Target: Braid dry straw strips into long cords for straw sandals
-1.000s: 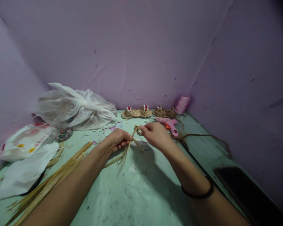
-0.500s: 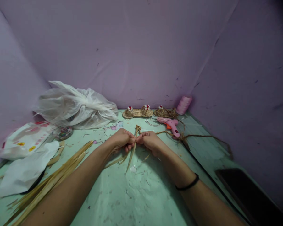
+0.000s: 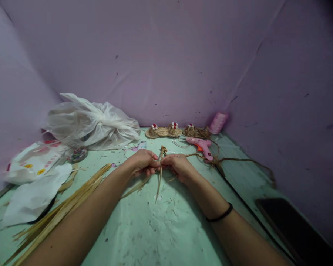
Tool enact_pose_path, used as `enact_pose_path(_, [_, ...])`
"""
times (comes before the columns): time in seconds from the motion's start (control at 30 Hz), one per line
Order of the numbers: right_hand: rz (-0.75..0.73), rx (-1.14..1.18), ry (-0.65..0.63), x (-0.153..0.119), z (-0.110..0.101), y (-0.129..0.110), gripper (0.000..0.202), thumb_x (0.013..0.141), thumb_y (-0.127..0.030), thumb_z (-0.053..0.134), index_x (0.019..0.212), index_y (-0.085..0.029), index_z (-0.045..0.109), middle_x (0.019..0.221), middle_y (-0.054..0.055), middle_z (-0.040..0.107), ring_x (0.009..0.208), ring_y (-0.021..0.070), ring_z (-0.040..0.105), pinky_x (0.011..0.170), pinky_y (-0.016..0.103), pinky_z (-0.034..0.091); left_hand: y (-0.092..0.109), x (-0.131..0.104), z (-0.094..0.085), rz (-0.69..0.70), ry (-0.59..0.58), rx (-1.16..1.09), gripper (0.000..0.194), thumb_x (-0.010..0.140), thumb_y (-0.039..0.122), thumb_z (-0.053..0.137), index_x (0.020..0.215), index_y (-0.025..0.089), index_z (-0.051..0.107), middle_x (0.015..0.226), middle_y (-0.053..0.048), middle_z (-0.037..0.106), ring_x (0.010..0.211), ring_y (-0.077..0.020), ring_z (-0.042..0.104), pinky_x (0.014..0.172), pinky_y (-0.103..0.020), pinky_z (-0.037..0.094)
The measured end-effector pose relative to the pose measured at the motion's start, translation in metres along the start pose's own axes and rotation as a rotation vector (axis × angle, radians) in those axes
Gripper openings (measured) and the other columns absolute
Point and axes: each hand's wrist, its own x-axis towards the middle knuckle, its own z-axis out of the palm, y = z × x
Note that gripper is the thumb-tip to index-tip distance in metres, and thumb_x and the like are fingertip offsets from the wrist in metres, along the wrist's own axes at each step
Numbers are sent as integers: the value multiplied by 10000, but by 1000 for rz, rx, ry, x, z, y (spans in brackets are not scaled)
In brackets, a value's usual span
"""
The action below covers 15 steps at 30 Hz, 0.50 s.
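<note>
Dry, tan plant-fibre strips point(image 3: 159, 183) run between my two hands at the middle of the table, with a knotted, braided end point(image 3: 163, 150) just beyond the fingertips. My left hand point(image 3: 144, 162) pinches the strips from the left, and one loose strip point(image 3: 135, 189) trails from it towards me. From the right, my right hand point(image 3: 179, 165) pinches the same strips, its fingertips close against the left ones. Another strip hangs down between the hands. The exact crossing of the strips is hidden by my fingers.
A bundle of dry strips point(image 3: 72, 203) lies left, by a white plastic bag point(image 3: 100, 125) and a printed packet point(image 3: 36, 162). Behind my hands are small woven slippers point(image 3: 164, 132), a pink glue gun point(image 3: 201, 145), and a pink thread spool point(image 3: 218, 123). A dark phone-like slab point(image 3: 288, 225) lies right.
Both hands stay together on the strips while the fingers shift slightly. The hanging strip has swung to the right and now points nearly straight down. The whole view has shifted a little.
</note>
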Motion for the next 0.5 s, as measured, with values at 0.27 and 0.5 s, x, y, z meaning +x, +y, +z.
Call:
enact_pose_path(0.27, [123, 123, -104, 6, -9, 1, 57, 568, -161, 533, 541, -111, 524, 435, -32, 442, 328, 20, 203, 339, 206, 75, 8, -7, -26, 34, 52, 334, 345, 594, 461, 623, 615, 117, 592, 440, 17, 471, 331, -38, 262, 340, -202, 123])
enact_pose_path(0.5, [120, 126, -112, 2, -8, -4, 60, 586, -138, 519, 534, -116, 501, 434, -34, 427, 330, 18, 205, 347, 207, 78, 2, -8, -22, 74, -166, 535, 287, 510, 393, 697, 514, 115, 627, 329, 59, 287, 338, -33, 168, 369, -218, 76])
